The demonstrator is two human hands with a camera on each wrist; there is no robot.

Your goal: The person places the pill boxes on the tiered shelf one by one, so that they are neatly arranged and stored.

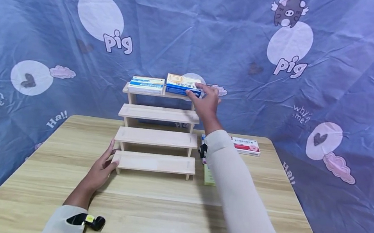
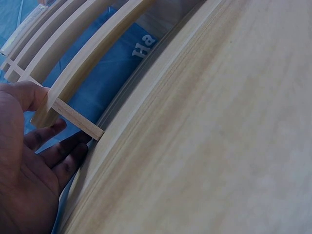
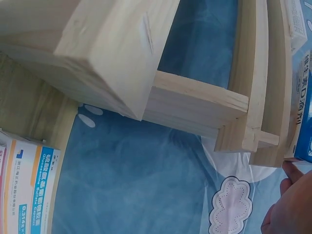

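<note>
A four-step wooden display rack (image 1: 155, 138) stands on the table. My left hand (image 1: 100, 170) grips the left end of its lowest step; in the left wrist view the thumb lies on the step and the other fingers (image 2: 73, 165) are curled below, beside the leg. Up at the top step, my right hand (image 1: 206, 103) pinches the right end of a blue, white and yellow medicine box (image 1: 184, 86), thumb in front. This box sits at the step's right side. Left of it lies a white, blue and yellow medicine box (image 1: 146, 85). The right wrist view shows only part of the hand.
Right of the rack, a red and white medicine box (image 1: 246, 146) and a green box (image 1: 209, 175) lie on the table (image 1: 146, 213), partly behind my right sleeve. A white and blue box (image 3: 31, 185) appears there too. A blue patterned curtain (image 1: 198, 27) hangs behind.
</note>
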